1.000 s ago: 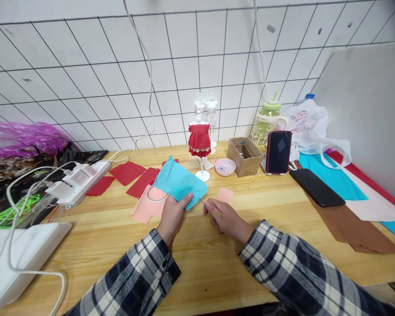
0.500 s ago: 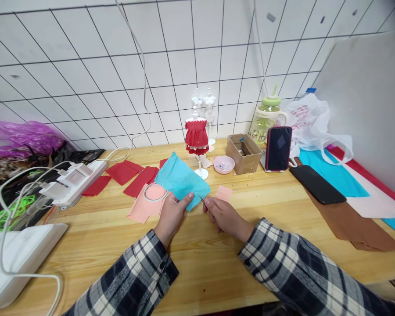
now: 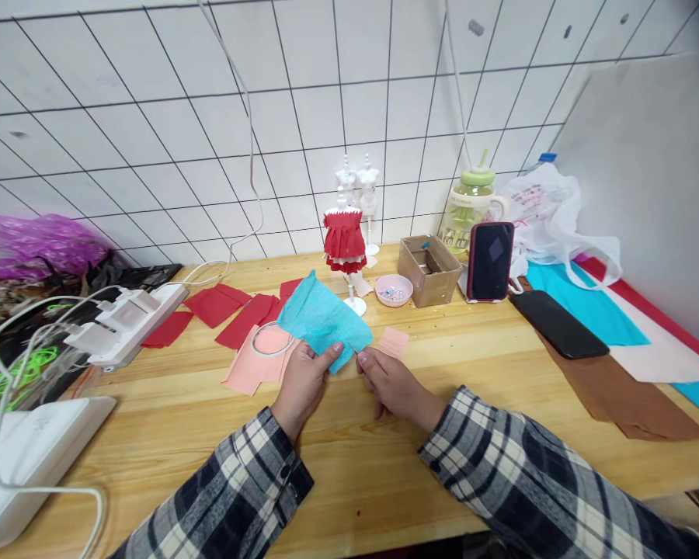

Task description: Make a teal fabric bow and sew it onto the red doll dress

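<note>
My left hand (image 3: 304, 382) pinches the near edge of a turquoise piece of crepe paper or cloth (image 3: 326, 317), thumb on top, and holds it raised above the table. At the sheet's right corner, my right hand (image 3: 393, 380) is closed on a thin metal tool, mostly hidden by the fingers, so its exact kind is unclear. Behind the sheet stands a small white dress form (image 3: 354, 304) wearing a ruffled red dress (image 3: 344, 239). Partly under the sheet's left side lie a pink piece (image 3: 245, 374) and a thin ring (image 3: 258, 347).
Several red pieces (image 3: 217, 303) lie to the left, near a white power strip (image 3: 145, 322). A pink bowl of small beads (image 3: 394, 290), a cardboard box (image 3: 429, 270), a propped phone (image 3: 490, 262) and a drink bottle (image 3: 471, 206) stand behind. Right: a black phone (image 3: 559, 324) on brown sheets (image 3: 611, 396).
The turquoise sheet has tilted slightly, and the tool now shows less beyond my right fingers. Both hands keep nearly the same place. The whole view has shifted a little.
</note>
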`<act>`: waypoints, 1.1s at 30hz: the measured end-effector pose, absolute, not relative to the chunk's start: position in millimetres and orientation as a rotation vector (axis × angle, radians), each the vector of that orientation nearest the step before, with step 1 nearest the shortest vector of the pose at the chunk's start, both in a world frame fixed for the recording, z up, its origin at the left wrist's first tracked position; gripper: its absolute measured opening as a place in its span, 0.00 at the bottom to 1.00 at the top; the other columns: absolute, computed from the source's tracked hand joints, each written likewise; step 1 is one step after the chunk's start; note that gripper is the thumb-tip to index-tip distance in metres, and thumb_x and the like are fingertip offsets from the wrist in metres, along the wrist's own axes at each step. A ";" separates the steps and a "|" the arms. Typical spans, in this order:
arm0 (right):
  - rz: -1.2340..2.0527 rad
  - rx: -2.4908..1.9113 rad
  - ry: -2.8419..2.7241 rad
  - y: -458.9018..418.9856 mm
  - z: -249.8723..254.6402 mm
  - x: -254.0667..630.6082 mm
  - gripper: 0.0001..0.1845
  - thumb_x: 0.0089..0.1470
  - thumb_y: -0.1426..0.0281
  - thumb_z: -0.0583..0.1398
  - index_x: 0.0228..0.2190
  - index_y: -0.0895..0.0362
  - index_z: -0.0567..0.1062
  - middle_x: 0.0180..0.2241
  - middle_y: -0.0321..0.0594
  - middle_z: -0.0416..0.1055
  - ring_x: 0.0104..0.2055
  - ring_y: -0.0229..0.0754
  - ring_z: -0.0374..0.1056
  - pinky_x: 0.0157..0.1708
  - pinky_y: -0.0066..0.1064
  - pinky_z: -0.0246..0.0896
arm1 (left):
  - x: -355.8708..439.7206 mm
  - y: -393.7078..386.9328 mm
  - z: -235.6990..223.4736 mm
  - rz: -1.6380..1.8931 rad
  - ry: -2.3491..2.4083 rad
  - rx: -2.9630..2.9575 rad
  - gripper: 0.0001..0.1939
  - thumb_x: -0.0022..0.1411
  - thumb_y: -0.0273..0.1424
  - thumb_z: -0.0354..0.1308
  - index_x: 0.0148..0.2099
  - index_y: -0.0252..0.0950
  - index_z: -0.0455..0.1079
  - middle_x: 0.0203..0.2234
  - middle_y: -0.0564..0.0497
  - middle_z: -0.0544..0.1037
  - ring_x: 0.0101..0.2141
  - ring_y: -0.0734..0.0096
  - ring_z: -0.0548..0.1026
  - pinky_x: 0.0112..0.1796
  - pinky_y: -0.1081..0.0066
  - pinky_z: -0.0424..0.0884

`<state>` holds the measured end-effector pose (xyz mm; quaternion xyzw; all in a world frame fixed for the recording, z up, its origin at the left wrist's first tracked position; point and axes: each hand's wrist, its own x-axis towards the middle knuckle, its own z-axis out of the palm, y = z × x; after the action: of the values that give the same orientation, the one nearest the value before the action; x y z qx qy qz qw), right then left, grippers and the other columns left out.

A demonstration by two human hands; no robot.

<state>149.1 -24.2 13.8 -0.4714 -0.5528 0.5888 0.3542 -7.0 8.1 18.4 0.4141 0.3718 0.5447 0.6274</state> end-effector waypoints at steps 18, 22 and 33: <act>1.505 -1.223 -1.485 -23.4 19.9 151.2 0.21 0.59 0.49 0.50 0.29 0.54 0.63 0.21 0.30 0.53 0.19 0.34 0.54 0.10 0.25 0.59 | -7.4 7.2 19.2 1.240 0.847 0.940 0.14 0.50 0.32 0.69 0.40 0.35 0.75 0.33 0.49 0.81 0.32 0.66 0.78 0.38 0.66 0.74; 1.493 -1.215 -1.495 -22.8 17.8 151.8 0.20 0.60 0.51 0.49 0.29 0.54 0.63 0.21 0.31 0.54 0.20 0.34 0.55 0.11 0.25 0.60 | -7.6 7.5 18.0 1.243 0.837 0.926 0.13 0.50 0.32 0.70 0.39 0.35 0.76 0.33 0.49 0.82 0.31 0.67 0.78 0.38 0.67 0.73; 1.455 -1.221 -1.532 -21.7 16.9 152.6 0.21 0.60 0.49 0.49 0.28 0.54 0.62 0.22 0.31 0.54 0.18 0.33 0.57 0.10 0.24 0.59 | -8.0 6.7 18.8 1.245 0.764 0.915 0.13 0.54 0.29 0.67 0.43 0.36 0.74 0.38 0.49 0.81 0.36 0.68 0.78 0.43 0.67 0.72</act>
<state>152.6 -21.7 16.9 -0.4701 -0.5895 0.5601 0.3433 -8.0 6.7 18.8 0.4030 0.3362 0.5482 0.6512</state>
